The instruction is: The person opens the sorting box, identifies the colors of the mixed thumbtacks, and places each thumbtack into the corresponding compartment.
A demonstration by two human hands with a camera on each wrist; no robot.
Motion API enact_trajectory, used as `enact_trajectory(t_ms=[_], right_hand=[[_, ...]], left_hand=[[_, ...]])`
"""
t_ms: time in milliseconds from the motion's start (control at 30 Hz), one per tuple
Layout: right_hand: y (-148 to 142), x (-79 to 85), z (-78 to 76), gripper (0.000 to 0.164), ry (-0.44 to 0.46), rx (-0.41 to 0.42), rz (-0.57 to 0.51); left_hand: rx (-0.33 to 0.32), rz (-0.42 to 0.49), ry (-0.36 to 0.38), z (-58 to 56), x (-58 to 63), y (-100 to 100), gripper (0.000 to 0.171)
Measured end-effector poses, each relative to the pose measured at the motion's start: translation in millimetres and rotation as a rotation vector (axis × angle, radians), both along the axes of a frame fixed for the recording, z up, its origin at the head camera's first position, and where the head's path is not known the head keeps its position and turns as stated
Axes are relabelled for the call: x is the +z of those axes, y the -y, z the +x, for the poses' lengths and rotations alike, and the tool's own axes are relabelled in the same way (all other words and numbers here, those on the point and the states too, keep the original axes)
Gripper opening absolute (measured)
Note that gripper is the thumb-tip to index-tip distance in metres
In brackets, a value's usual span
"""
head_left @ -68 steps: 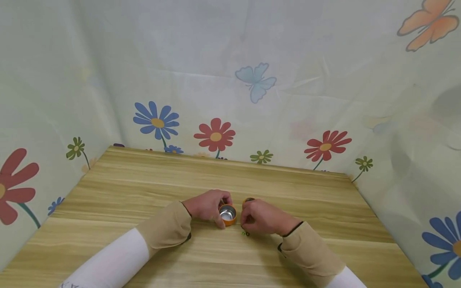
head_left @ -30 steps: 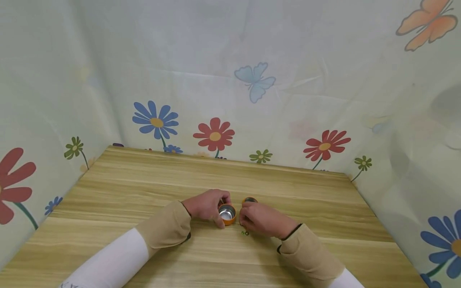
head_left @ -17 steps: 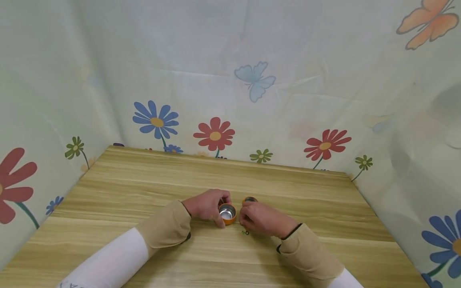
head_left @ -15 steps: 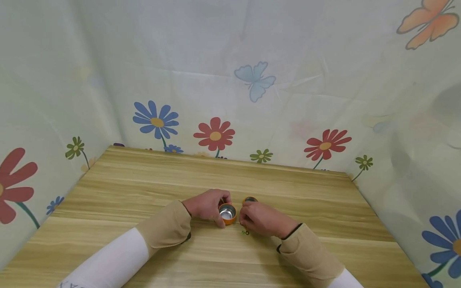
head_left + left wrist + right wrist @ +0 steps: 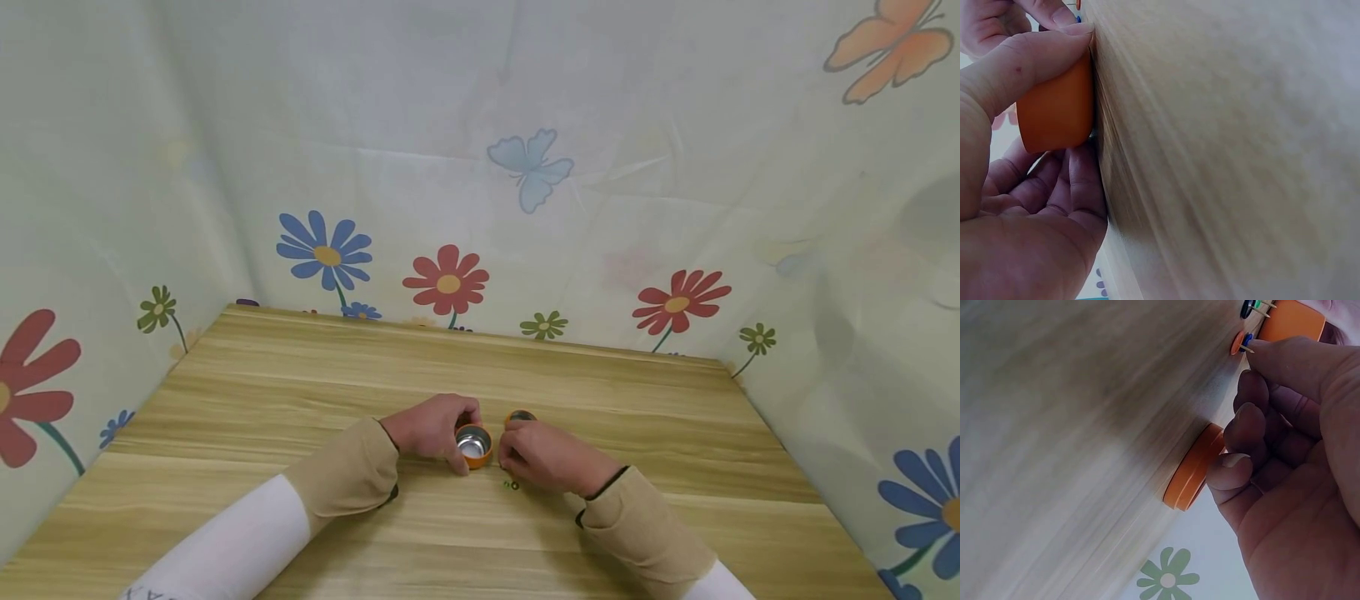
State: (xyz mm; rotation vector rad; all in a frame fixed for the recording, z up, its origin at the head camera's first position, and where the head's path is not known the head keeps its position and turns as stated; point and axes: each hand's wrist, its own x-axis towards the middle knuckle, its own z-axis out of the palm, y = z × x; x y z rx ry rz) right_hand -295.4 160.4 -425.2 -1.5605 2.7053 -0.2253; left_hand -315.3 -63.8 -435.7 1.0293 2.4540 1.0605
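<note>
On the table, my left hand (image 5: 435, 429) holds a small orange cup (image 5: 474, 460) with a shiny metal inside, its thumb on one side and its fingers on the other. Just right of the cup, my right hand (image 5: 551, 457) is low over the wood with its lower fingers curled. The right thumb tip and index finger pinch a blue thumbtack (image 5: 1247, 341) close to the table. Against it is an orange thumbtack (image 5: 1237, 344), a brass pin sticking up. A black thumbtack (image 5: 1247, 308) and a green thumbtack (image 5: 1257, 304) lie nearer the cup.
An orange round lid (image 5: 1192, 467) rests behind the right hand, partly hidden by it in the head view. The wood-grain table (image 5: 337, 358) meets a flower-printed cloth backdrop (image 5: 600, 217) at its back and sides.
The right hand has shifted slightly left since the oldest frame, uncovering more of the orange lid. The left hand and cup stay nearly in place.
</note>
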Motion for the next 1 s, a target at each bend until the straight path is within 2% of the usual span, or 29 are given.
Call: enact_trajectory(t_ms=[767, 1000], right_hand=[[-0.1, -0.2, 0.6, 0.014, 0.026, 0.000, -0.019], [-3.5, 1.6, -1.6, 0.012, 0.086, 0.027, -0.099]], left_hand=[[0.007, -0.022, -0.005, -0.9, -0.5, 0.4, 0.048], [0.008, -0.029, -0.013, -1.9, -1.9, 0.0, 0.049]])
